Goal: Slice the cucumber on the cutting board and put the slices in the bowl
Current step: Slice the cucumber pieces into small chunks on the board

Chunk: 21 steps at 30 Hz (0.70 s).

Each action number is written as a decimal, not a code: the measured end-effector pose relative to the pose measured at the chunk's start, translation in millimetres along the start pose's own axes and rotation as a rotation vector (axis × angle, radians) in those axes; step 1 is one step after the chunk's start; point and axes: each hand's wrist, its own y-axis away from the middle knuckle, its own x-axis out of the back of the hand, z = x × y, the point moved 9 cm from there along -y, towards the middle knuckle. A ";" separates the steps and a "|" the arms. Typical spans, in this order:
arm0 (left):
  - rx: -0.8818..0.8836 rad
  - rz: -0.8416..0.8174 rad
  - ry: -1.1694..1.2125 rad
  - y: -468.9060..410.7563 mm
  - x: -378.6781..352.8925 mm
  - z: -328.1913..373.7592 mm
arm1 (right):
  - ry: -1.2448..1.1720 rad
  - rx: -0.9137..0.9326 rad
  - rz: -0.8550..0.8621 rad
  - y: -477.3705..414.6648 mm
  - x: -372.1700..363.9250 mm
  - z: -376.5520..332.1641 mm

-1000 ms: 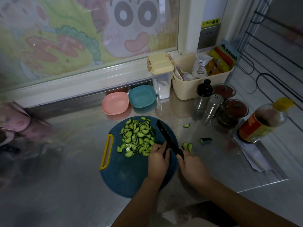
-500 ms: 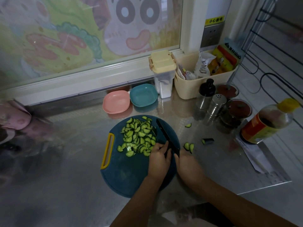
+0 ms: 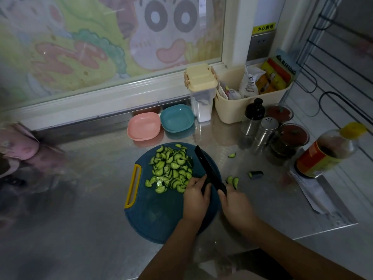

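knife handle (image 3: 221, 190) hidden in right hand (image 3: 237, 207), pink object (image 3: 17, 145) cut off left

Cutting board (image 3: 157, 219) on steel counter (image 3: 70, 219)

A dim, reflective metal counter (image 3: 60, 229) runs below a wide window (image 3: 101, 37) whose pane carries a pastel cartoon drawing with big round eyes. A white frame (image 3: 113, 98) and a white post (image 3: 238, 29) border the glass. Beside the post, a grey wall socket (image 3: 261, 45) sits under a yellow label. A dark wire rack (image 3: 333, 63) stands against the right wall.
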 end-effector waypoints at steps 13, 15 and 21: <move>0.014 0.025 0.003 1.6 4.1 -2.3 | 0.029 0.031 -0.015 10.0 7.9 -8.6; 0.004 0.022 -0.005 1.5 3.9 -2.1 | 0.070 0.026 -0.018 9.4 5.0 -7.6; -0.006 -0.017 -0.022 0.2 0.7 -4.8 | 0.103 -0.006 -0.064 -0.2 -11.8 -3.6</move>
